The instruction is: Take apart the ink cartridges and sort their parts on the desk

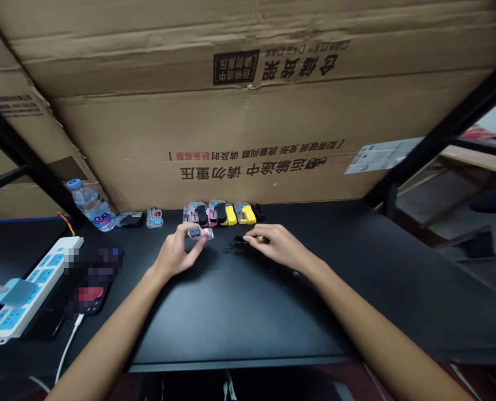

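Observation:
My left hand holds a small clear case with a dark square and a red part, gripped between thumb and fingers above the black table. To its right, my right hand is closed on a small tool with a brass-coloured end. Small black pieces lie by its fingertips. Behind both hands, along the cardboard, stand several clear cases with black, pink and yellow parts. Another clear case and a dark one are farther left.
A water bottle leans at the back left. A white power strip with a plug, a partly blurred phone and a white cable occupy the left side. Cardboard forms the back wall, between black frame posts.

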Available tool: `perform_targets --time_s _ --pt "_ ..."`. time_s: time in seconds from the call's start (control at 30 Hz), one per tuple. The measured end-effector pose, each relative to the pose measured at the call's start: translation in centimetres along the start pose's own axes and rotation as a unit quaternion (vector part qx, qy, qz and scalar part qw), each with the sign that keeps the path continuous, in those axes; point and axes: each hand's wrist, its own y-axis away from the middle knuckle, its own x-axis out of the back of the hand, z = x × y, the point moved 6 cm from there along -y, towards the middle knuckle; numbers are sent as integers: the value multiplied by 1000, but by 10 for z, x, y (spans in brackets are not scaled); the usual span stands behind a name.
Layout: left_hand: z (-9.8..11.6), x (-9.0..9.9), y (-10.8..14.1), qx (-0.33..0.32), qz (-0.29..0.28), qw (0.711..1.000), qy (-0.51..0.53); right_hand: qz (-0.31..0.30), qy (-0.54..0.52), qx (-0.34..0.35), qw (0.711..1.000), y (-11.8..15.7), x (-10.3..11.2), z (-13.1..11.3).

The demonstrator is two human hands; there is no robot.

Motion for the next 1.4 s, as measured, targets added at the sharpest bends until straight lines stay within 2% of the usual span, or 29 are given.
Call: perform_targets --time_s 0.17,0.27,0.37,0.83,1.0,1.07,1.13,1.23,1.33,1.4 --pt "-12 3 1 51 9 998 -45 -15 100 -97 990 -1 21 32" --pt "-8 3 -1 38 6 998 -58 -49 147 -157 975 3 26 51" --pt "-4 3 -3 31 -1 998 -52 -55 152 -200 966 8 32 64" --pt "-11 -1 0 55 -15 997 -51 -23 197 -270 942 20 55 102" --pt "-9 0 -2 49 -11 997 -52 -37 138 -160 977 16 50 96" --pt "-8 2 -3 45 -8 997 -55 -55 110 -143 982 16 46 95" --pt "-7 3 -4 41 -6 997 -57 -54 110 -157 980 16 45 96" --pt "-6 3 -5 38 -2 998 -57 -17 140 -192 971 16 53 92" --pt "-6 3 -4 38 1 998 -55 15 154 -232 960 15 64 76" --pt "-7 2 -4 42 -3 997 -57 7 157 -264 952 14 65 66"
